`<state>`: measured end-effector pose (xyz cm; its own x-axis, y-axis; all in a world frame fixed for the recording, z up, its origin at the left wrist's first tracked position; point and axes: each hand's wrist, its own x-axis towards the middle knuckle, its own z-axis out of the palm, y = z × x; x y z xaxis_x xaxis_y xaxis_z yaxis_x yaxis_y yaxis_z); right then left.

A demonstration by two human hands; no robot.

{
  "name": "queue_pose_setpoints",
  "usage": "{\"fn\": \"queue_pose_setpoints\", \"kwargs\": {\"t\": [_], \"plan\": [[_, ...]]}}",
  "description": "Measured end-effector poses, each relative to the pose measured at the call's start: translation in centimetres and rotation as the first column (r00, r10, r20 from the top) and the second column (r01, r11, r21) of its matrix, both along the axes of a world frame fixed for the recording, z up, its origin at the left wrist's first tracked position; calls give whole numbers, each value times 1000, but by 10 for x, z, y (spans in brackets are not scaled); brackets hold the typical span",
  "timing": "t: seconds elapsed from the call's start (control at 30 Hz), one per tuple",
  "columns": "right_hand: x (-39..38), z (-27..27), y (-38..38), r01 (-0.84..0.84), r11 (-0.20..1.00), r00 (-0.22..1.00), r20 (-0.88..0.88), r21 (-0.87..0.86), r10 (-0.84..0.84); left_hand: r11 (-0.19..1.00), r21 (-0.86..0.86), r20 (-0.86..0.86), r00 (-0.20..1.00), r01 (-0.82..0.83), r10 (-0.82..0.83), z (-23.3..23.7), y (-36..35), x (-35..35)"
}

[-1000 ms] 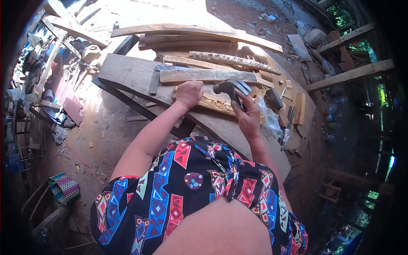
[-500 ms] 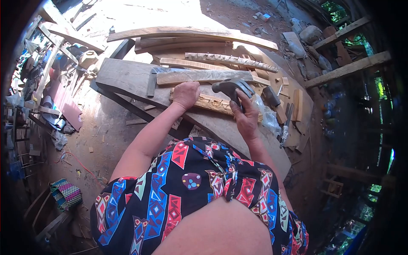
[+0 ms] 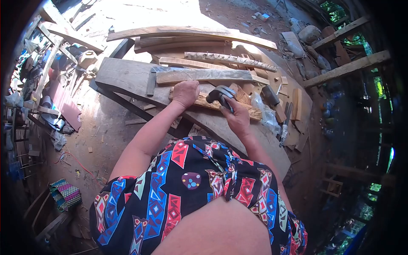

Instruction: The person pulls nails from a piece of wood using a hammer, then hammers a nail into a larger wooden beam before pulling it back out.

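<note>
My left hand (image 3: pixel 186 93) is closed on the left part of a rough wooden piece (image 3: pixel 246 111) that lies across the grey workbench (image 3: pixel 123 76). Whether it also holds something small is hidden. My right hand (image 3: pixel 236 117) grips a claw hammer (image 3: pixel 217 94), whose metal head is low over the middle of the rough piece, to the right of my left hand. Just behind both hands lies a squared wooden beam (image 3: pixel 204 76). Clear plastic (image 3: pixel 268 115) sits at the right end of the rough piece.
Curved boards (image 3: pixel 191 32) and a nail-studded stick (image 3: pixel 231 60) lie at the back. A mallet (image 3: pixel 270 95), wood blocks (image 3: pixel 297 106) and tools are on the right. A woven basket (image 3: pixel 66 194) stands on the floor at lower left.
My right hand and the hammer have moved left and down toward the rough piece, uncovering a wood block behind it. My left hand has stayed in place.
</note>
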<state>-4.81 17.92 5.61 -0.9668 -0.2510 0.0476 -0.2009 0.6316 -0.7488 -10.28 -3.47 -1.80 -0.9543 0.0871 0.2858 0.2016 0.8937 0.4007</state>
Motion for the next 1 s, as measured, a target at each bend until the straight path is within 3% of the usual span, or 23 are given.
{"fn": "queue_pose_setpoints", "kwargs": {"t": [0.1,0.13,0.17,0.23,0.27,0.3,0.37,0.4,0.43,0.5,0.57,0.63,0.7,0.8,0.9,0.97,1.0], "plan": [[3,10,-2,67,988,990,133,-136,-49,1000,-17,10,1000,-8,8,2,1,0],[1,13,1,29,966,993,120,-259,3,1000,-21,19,1000,-7,7,-1,0,3],[2,22,-4,31,964,992,123,-263,2,1000,-18,1,1000,0,0,-1,-1,1],[3,38,-10,15,898,995,-80,-440,-56,1000,-12,-18,1000,10,-10,-1,0,0],[3,38,-8,53,891,997,-21,-451,-70,1000,-13,-10,1000,6,-7,0,0,0],[3,33,-7,55,891,997,-22,-450,-73,1000,-14,-5,1000,2,-2,1,1,0],[0,16,-4,43,989,997,-61,-143,-52,1000,-20,0,1000,3,-3,0,0,-1],[0,10,-3,38,998,999,20,59,-39,1000,-26,3,1000,1,-1,0,0,-1],[1,5,-1,38,997,999,16,60,-39,1000,-25,-1,1000,1,-1,3,1,-1],[-1,-2,6,114,977,989,118,-177,-94,999,-51,49,999,-1,4,7,1,0],[0,19,4,140,958,982,161,-249,-101,999,-46,50,999,2,0,5,0,2],[-2,27,4,107,896,990,-36,-431,-136,999,-41,43,999,10,-8,3,1,0],[-7,26,14,125,897,985,-59,-424,-165,999,-30,45,999,11,-9,1,1,-1],[-11,9,29,151,986,987,-73,72,-146,1000,12,8,1000,14,-14,1,1,-2],[-13,-21,41,154,986,987,-30,-58,-156,1000,-24,24,1000,2,-1,2,1,-2],[-7,14,27,226,974,972,59,25,-227,1000,5,18,1000,5,-5,0,1,0],[-11,16,26,201,967,978,-12,-159,-206,999,34,-5,1000,15,-15,0,0,-2]]}}
